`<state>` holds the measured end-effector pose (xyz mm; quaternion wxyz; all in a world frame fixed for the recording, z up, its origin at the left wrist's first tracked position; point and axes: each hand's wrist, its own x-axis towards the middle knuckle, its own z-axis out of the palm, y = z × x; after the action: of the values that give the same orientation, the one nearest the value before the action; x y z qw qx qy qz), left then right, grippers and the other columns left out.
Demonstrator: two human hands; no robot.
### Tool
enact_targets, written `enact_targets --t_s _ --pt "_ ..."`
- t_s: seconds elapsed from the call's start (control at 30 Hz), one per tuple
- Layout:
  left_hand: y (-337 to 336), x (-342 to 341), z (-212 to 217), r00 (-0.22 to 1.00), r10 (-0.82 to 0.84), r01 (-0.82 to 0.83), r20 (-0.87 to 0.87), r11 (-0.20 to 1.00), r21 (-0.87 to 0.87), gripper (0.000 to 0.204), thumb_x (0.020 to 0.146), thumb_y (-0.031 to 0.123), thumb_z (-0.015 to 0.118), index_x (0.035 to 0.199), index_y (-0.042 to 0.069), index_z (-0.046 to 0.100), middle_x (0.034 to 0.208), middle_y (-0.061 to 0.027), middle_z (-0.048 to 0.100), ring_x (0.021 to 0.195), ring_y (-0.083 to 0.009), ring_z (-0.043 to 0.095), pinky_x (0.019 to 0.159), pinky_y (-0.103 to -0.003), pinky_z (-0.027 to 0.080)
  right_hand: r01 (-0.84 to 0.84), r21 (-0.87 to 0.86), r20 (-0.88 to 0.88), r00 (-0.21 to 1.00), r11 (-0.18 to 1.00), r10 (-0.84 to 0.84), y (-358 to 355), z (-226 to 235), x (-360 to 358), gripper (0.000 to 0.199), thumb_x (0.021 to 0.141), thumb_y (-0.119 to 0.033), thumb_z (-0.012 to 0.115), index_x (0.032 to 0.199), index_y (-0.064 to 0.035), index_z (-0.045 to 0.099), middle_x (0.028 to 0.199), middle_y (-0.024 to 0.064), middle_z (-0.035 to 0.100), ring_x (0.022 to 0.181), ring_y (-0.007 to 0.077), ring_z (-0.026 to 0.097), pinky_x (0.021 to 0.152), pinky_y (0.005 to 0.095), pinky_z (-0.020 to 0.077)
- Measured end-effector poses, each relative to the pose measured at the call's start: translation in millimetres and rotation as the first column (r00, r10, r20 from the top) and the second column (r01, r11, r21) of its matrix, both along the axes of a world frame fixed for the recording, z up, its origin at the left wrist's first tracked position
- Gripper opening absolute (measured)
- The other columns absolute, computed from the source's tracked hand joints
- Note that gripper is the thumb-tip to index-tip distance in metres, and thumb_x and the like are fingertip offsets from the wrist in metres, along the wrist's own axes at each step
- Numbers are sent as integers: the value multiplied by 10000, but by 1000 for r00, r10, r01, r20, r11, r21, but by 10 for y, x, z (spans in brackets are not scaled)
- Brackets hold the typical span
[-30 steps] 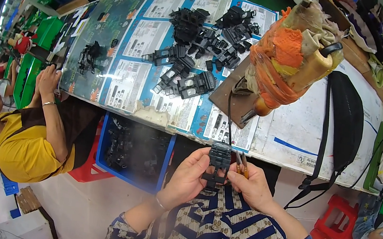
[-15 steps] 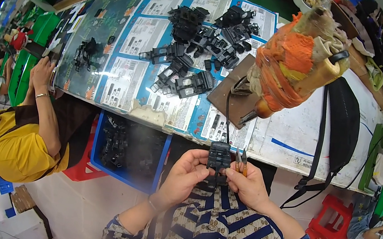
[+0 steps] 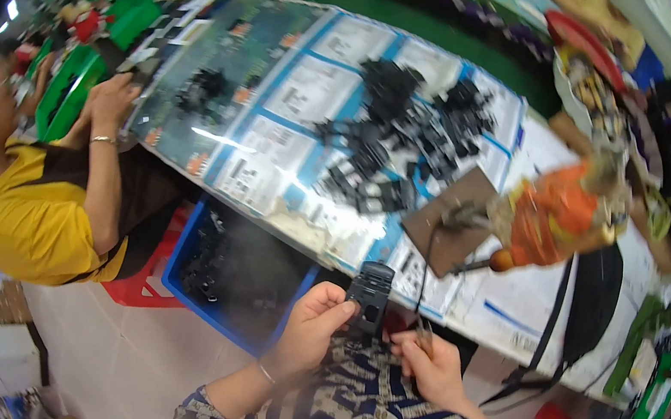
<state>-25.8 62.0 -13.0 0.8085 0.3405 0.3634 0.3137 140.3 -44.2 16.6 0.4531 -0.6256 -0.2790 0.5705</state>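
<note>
Two hands meet just below the surface (image 3: 511, 309) edge, over the person's striped lap. The left hand (image 3: 309, 327) is closed on a small black part (image 3: 371, 295), fingers curled round its left side, holding it upright just in front of the edge. The right hand (image 3: 433, 367) sits just beside it, fingers pinched together on a thin tool (image 3: 423, 335) whose tip points up toward the part; blur hides exactly how it is gripped.

Risk, as I judge it: the part is held from one side only, so a push from the tool could twist it out of the grip and drop it to the floor or into the blue bin (image 3: 235, 273) below. The dangling cord (image 3: 426, 262) near the right hand could also snag the tool.

Both forearms rise from the lower edge, wrists bent inward. More black parts (image 3: 403, 137) lie heaped on the surface, well apart. A co-worker in yellow (image 3: 40, 209) works to the left.
</note>
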Motion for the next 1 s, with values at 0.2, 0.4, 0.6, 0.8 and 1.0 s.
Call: enact_targets --t_s 0.2,0.4,0.6,0.8,1.0 --pt "666 -315 268 881 435 -444 185 896 7 47 915 108 427 913 63 441 714 -74 565 543 -159 572 517 -267 487 165 186 640 727 969 -247 -149 -265 514 139 851 -64 504 796 37 581 702 71 541 608 125 507 551 250 398" --pt "1307 -638 170 725 667 -684 168 727 65 66 886 133 493 867 74 470 682 -55 557 474 -134 519 409 -231 395 184 264 696 643 947 -319 -42 -480 815 144 841 -57 506 770 56 560 709 106 547 669 165 517 636 294 413" --pt "1829 -774 50 606 754 -778 253 628 -10 53 852 125 507 820 90 482 660 -42 542 418 -141 493 371 -232 362 240 314 607 693 918 -389 -3 -449 773 127 878 -110 504 835 -11 572 581 -46 433 483 26 347 453 185 257" --pt "2126 -779 -99 583 777 -787 238 613 -75 75 845 148 521 812 96 479 649 -27 517 407 -136 463 362 -237 354 217 324 671 633 921 -386 -26 -553 800 140 875 -103 493 831 4 571 581 -36 440 489 33 339 462 198 273" --pt "2152 -798 -31 572 793 -781 208 605 -159 86 827 146 532 808 88 472 628 -37 494 401 -140 449 356 -235 336 249 310 671 626 918 -397 -44 -583 802 137 873 -98 488 833 4 571 603 -33 443 515 37 351 479 203 279"
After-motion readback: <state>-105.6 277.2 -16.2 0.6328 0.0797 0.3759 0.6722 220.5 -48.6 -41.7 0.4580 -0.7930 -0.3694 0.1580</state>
